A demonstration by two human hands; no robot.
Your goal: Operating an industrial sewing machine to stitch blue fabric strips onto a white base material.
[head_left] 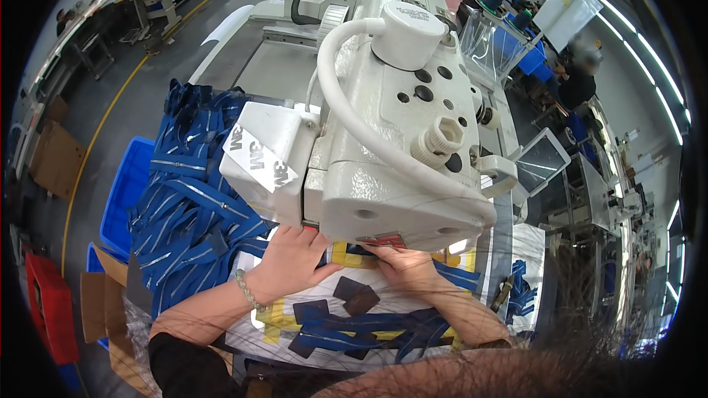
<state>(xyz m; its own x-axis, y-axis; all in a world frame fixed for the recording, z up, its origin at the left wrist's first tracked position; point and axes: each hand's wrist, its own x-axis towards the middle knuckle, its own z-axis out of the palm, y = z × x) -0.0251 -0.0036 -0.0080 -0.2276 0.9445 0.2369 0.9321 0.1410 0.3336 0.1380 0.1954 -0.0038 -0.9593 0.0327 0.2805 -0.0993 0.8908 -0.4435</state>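
My left hand (289,264) lies stretched out on the work surface under the sewing machine head (402,169), its thumb spread and its fingertips partly hidden by the machine. Close to its right, my right hand (405,267) is closed, fingers bent, at a blue zipper strip (459,277) that comes out to its right. Between the hands runs yellow tape (352,256). Nearer me are several small dark square patches (310,312) and more blue zipper strips (335,340) on the white, yellow-taped surface.
A big heap of blue zipper strips (193,199) covers the left side of the table. Beyond it stand a blue bin (125,195), a cardboard box (96,309) and a red crate (49,306). Further zippers (522,291) lie at right; a person (577,85) is behind.
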